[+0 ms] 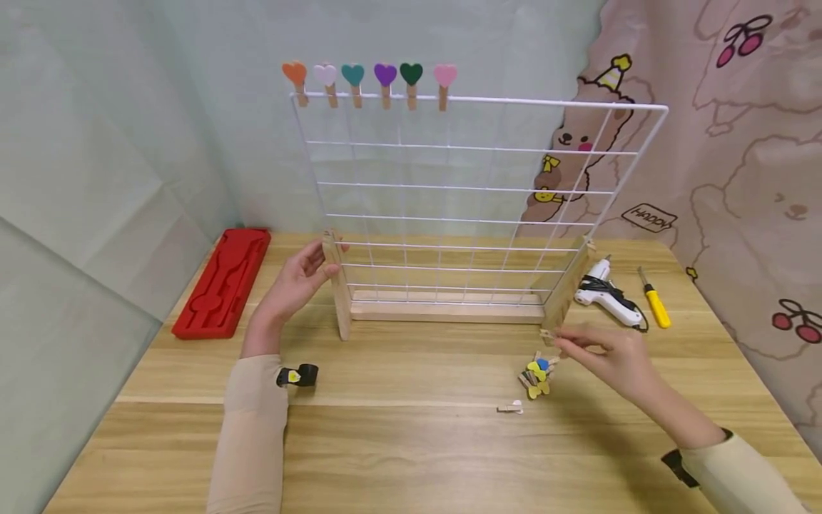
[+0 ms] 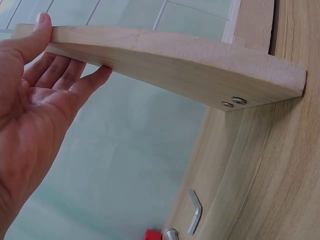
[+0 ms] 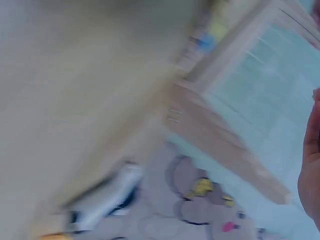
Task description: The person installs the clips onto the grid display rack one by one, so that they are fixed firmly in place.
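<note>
A white wire grid [image 1: 462,189] stands upright between two wooden side posts. Several heart clothespins [image 1: 385,75] in different colours are clipped along the left part of its top edge. My left hand [image 1: 300,282] grips the left wooden post [image 2: 165,62], thumb on one side and fingers on the other. In my right hand [image 1: 606,353], thumb and fingers pinch a small wooden clothespin [image 1: 546,333] close to the foot of the right post [image 1: 568,285]. Nearby lie a pile of heart clothespins [image 1: 538,375] and a single clothespin [image 1: 510,408]. The right wrist view is blurred.
A red moulded tray [image 1: 221,285] lies at the left. On the right are a white glue gun [image 1: 606,293] and a yellow-handled screwdriver [image 1: 655,303]. A hex key [image 2: 195,212] shows beyond the left post. Printed bear cloth [image 1: 758,178] hangs behind, on the right.
</note>
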Tool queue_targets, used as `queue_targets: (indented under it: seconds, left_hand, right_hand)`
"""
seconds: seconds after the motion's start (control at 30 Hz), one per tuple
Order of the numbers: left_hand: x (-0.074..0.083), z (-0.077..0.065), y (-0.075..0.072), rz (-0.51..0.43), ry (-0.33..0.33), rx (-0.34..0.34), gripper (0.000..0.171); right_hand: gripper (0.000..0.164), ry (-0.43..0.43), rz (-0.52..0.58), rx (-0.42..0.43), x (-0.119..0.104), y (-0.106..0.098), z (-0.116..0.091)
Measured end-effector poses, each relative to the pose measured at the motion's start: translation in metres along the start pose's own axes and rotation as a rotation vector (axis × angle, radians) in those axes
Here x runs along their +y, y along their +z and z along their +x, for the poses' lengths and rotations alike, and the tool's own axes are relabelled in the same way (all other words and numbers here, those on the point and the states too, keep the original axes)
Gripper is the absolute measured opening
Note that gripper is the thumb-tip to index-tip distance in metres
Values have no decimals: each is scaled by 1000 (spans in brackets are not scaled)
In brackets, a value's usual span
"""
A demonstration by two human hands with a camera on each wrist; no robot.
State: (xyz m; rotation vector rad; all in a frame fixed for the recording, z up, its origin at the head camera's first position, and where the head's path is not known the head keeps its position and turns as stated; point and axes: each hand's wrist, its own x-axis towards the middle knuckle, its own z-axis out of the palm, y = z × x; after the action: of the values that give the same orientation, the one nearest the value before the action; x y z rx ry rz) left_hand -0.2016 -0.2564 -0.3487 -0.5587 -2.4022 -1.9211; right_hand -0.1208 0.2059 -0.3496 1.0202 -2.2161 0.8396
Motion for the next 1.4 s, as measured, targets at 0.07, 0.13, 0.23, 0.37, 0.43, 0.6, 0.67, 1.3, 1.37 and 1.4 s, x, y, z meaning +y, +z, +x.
queue_targets:
  seconds: [0.07,0.13,0.23,0.37,0.43,0.6,0.67,1.3,1.37,1.4]
  left_hand:
    - [4,-2,0,0,-2,-1,52]
    - [8,-3,1,6,-3,-1,51]
    - [11,-3,2,11,-4,-2,50]
    - [14,-1,4,15,1,-12,50]
    - [14,0,5,13,4,-17,50]
    - [14,1,6,1,2,-19,53]
    - [14,1,6,4,2,-16,53]
    - [-7,2,-3,13,-3,-8,51]
    - [-7,2,-2,8,-5,-4,52]
    - [-7,2,-3,7,-5,-3,52]
  right_hand:
    - [23,-7,41,51,-3,0,20]
    - [20,14,73,92,-7,-1,41]
    - [17,35,94,123,-16,-7,72]
    - [20,-53,134,162,-29,-20,119]
    - [20,-106,149,187,-36,-27,144]
    - [16,-189,113,227,-56,-47,198]
    - [16,-215,90,217,-63,-53,217]
    - [28,220,254,83,-85,-61,284]
    - [31,276,306,73,-88,-59,286]
    - [31,295,318,71,-89,-59,287]
